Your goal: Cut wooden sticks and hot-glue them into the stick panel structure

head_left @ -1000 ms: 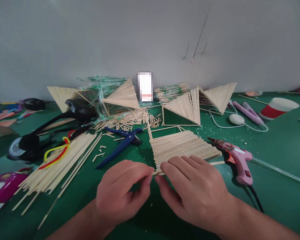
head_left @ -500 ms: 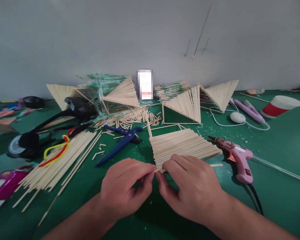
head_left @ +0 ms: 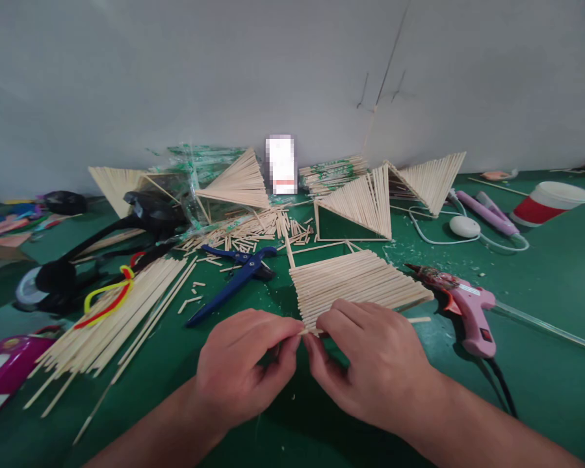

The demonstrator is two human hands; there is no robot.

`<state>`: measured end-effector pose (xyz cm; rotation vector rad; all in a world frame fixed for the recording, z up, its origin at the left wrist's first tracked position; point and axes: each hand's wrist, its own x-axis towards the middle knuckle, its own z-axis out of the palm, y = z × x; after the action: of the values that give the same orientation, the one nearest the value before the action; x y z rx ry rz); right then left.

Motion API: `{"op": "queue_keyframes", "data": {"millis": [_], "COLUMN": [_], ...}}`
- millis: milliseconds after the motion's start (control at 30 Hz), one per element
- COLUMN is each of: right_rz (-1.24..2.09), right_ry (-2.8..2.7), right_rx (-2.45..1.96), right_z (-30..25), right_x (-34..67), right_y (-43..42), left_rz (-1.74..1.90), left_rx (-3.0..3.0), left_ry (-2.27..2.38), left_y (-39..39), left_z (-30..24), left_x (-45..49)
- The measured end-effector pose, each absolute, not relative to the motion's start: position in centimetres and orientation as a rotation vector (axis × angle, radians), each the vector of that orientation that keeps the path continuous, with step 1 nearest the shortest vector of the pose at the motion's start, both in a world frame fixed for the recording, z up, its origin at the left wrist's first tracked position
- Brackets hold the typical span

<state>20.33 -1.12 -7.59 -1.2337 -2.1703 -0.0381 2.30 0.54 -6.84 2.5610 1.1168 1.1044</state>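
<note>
My left hand [head_left: 248, 370] is closed, thumb and forefinger pinching the end of a thin wooden stick [head_left: 304, 332]. Fingertip to fingertip with it, my right hand [head_left: 377, 367] is closed on the same stick at the near left corner of a slatted panel of wooden sticks [head_left: 353, 279]. The right hand covers the panel's near edge and most of the held stick. To the right of the panel lies a pink hot glue gun [head_left: 472, 309], its nozzle pointing at the panel. A blue hand cutter [head_left: 231, 286] rests left of the panel.
Long loose sticks [head_left: 121, 318] lie at left beside black headphones [head_left: 53, 279] and a magenta device [head_left: 10, 367]. Short cut pieces [head_left: 253, 231] are heaped behind the cutter. Finished-looking twisted stick shapes [head_left: 358, 205], a phone [head_left: 281, 162] and a red-white cup [head_left: 548, 205] stand farther back.
Both hands keep almost the same pinch at the panel's corner. The view has shifted very slightly; nothing else has visibly moved.
</note>
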Motion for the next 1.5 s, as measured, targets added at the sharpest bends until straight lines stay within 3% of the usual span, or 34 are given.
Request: {"op": "queue_keyframes", "data": {"millis": [667,767,833,967,1067,1367,1500], "right_rz": [0.025,0.02,0.015,-0.004,-0.016,0.006,0.004], "right_ry": [-2.168,-2.13,-2.11,-2.097,-2.089,-2.077,-2.004], "right_rx": [-1.252,-1.261,-1.254,-1.242,-1.231,-1.199,-1.129], "right_z": [-8.2,-8.4,-8.5,-8.5,-8.4,-8.2,-7.7], "right_x": [20.5,20.8,20.9,21.0,21.0,21.3,21.5], "right_y": [-0.9,-0.8,-0.8,-0.9,-1.1,-1.2,-1.1], "left_rz": [1.084,1.224,1.0,0.126,-0.034,0.211,0.594], "left_rx": [2.691,2.598,2.612,2.592,2.557,2.766,2.731], "left_ry": [0.865,1.154,1.51,1.819,1.835,1.875,1.808], "left_y": [1.7,3.9,6.1,9.7,11.1,11.1,9.4], "left_z": [-7.6,-7.6,-8.0,-9.5,-10.6,-9.2,-7.3], "left_x": [0.5,-1.8,-3.6,-6.9,-7.8,-5.9,-5.4]}}
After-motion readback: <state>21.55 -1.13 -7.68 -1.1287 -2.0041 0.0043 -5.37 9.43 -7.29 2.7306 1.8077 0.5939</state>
